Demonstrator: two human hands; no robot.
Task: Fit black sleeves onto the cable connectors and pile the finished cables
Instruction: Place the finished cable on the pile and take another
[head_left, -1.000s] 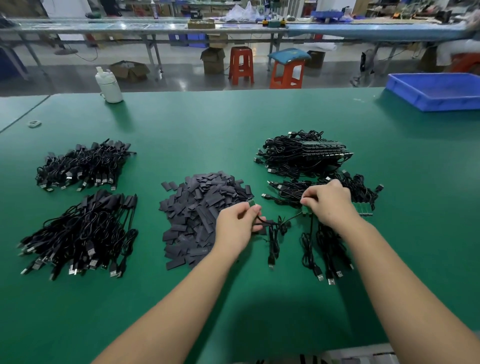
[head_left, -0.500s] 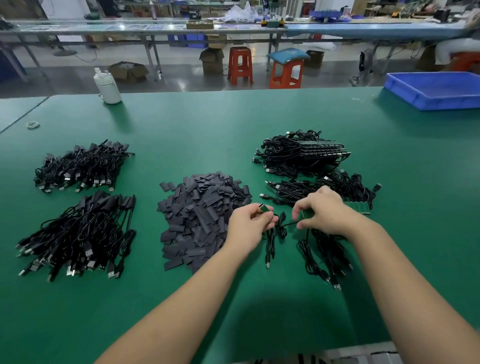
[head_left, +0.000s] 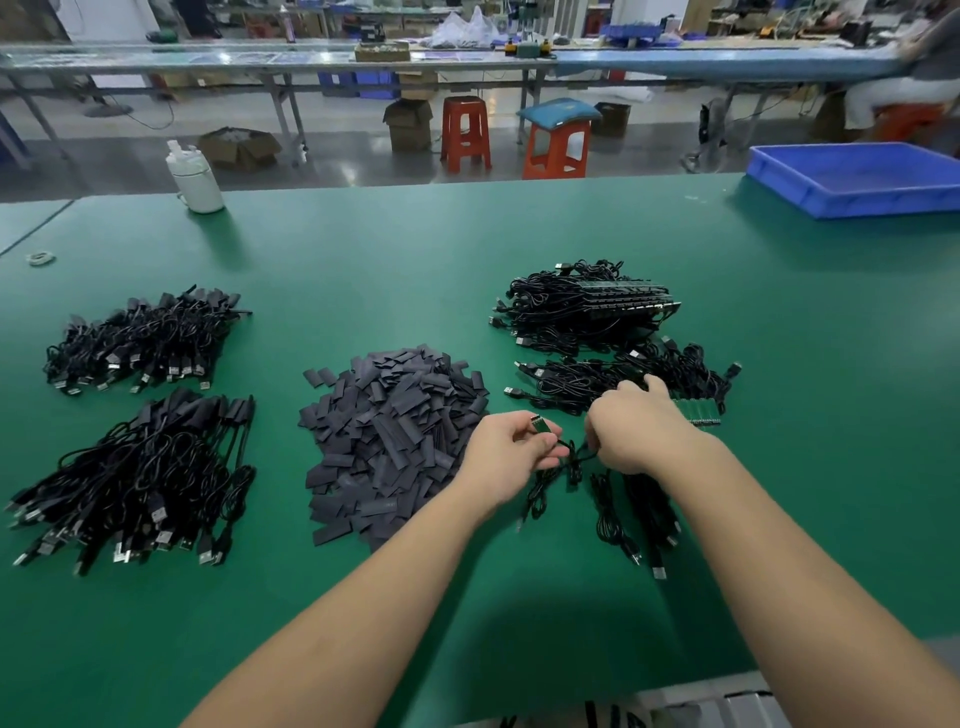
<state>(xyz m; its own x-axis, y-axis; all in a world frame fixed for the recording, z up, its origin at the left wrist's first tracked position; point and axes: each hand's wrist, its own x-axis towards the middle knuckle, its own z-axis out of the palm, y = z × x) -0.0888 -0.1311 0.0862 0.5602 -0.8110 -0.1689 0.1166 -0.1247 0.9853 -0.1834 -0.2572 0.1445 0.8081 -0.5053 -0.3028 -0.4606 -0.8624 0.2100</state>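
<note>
Head view: left hand (head_left: 506, 449) pinches a bare green connector board (head_left: 540, 427) with its cable (head_left: 563, 465) trailing toward the near worktop (head_left: 415, 249) edge. Right hand (head_left: 636, 431), fingers curled, grips cables beside it. Black sleeve pile (head_left: 392, 436) lies mid-worktop; finished cable piles (head_left: 140, 410) toward the left edge.

A white bottle (head_left: 195, 179) stands far ahead-left of the hands on the green table (head_left: 415, 249). A blue bin (head_left: 852, 179) sits far ahead-right. Two orange stools (head_left: 556, 140) stand beyond.

The right hand (head_left: 636, 434) hides what its grip holds; the blue tray (head_left: 852, 179) runs off-frame.
</note>
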